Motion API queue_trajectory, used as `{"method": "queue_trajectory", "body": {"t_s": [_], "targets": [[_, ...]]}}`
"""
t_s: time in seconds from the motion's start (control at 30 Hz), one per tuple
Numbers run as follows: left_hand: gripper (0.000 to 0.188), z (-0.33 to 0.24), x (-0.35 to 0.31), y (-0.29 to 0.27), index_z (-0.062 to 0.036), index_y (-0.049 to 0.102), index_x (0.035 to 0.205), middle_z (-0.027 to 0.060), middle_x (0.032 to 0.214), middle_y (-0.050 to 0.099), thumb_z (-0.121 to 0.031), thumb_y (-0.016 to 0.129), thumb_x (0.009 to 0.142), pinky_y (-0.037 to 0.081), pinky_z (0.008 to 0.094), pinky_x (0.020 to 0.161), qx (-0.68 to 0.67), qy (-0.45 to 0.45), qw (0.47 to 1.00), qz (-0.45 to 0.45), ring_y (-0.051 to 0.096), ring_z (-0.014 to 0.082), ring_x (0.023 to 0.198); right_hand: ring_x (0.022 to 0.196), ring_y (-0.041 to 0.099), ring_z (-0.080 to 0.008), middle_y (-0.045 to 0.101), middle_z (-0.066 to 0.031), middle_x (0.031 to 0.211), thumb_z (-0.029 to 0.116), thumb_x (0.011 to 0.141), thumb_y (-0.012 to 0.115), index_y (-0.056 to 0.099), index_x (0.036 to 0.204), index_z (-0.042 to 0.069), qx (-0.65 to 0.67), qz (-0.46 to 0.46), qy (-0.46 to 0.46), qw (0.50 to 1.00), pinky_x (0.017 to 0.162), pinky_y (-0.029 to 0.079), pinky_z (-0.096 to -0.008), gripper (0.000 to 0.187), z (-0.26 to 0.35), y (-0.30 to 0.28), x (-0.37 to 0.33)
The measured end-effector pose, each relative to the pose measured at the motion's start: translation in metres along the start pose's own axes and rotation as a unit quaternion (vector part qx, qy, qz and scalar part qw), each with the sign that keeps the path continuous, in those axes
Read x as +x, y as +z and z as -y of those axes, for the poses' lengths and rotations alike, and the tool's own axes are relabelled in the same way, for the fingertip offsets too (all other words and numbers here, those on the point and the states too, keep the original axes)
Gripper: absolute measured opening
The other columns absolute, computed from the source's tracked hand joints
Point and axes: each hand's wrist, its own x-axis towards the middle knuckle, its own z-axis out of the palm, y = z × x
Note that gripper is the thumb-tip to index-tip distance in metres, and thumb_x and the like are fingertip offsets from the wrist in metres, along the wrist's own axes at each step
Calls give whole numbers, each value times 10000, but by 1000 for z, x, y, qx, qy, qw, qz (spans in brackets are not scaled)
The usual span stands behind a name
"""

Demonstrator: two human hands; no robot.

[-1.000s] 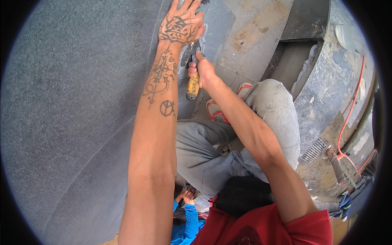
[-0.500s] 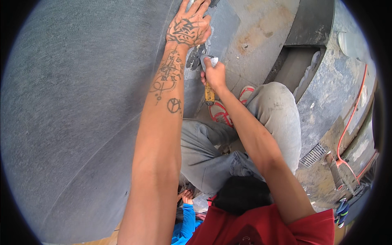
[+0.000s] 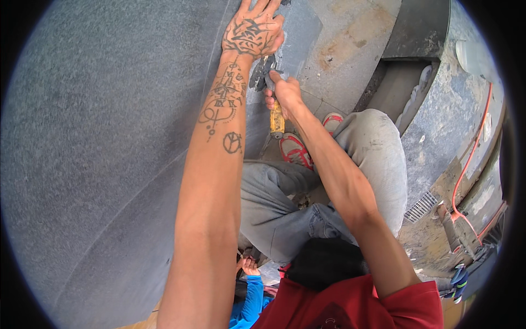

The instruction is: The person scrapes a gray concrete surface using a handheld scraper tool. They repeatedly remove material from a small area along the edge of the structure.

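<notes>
A large grey curved panel point(image 3: 109, 120) fills the left side. My left hand point(image 3: 253, 32) rests on its right edge near the top, fingers spread and partly cut off by the frame. My right hand point(image 3: 287, 94) grips a putty knife point(image 3: 277, 124) with a worn yellow handle, which hangs down below the fist. Its blade points up and is seen nearly edge-on, against or close to a dark smeared patch point(image 3: 259, 77) on the panel's edge strip. Whether the blade touches the patch I cannot tell.
My bent knee point(image 3: 372, 151) and red-and-white shoe point(image 3: 295, 148) are below my right hand. At right, a rectangular recess point(image 3: 392, 88) opens in the grey surface, with an orange cable point(image 3: 472, 148) beyond. Another person's blue sleeve point(image 3: 252, 296) shows at the bottom.
My right hand has shifted slightly left and turned the putty knife, so its pale blade face no longer shows and the handle hangs straighter. My left hand stays nearly in place.
</notes>
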Motion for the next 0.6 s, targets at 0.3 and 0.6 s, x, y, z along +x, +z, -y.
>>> {"method": "queue_trajectory", "body": {"t_s": [0.3, 0.6], "targets": [[353, -3, 0, -1, -8, 734, 950, 177, 1374, 535, -296, 674, 756, 275, 519, 1148, -5, -2, 1000, -15, 395, 284, 1371, 408, 362, -88, 397, 20, 528, 340, 1045, 418, 435, 698, 96, 313, 142, 205, 916, 373, 344, -239, 425, -1, -8, 27], [376, 4, -9, -4, 10, 728, 975, 183, 1370, 539, -292, 651, 765, 285, 521, 1141, -13, -13, 1000, -21, 406, 287, 1366, 384, 392, -103, 452, -5, 553, 354, 1028, 445, 452, 729, 82, 321, 159, 201, 912, 373, 357, -242, 404, -28, -1, 22]]}}
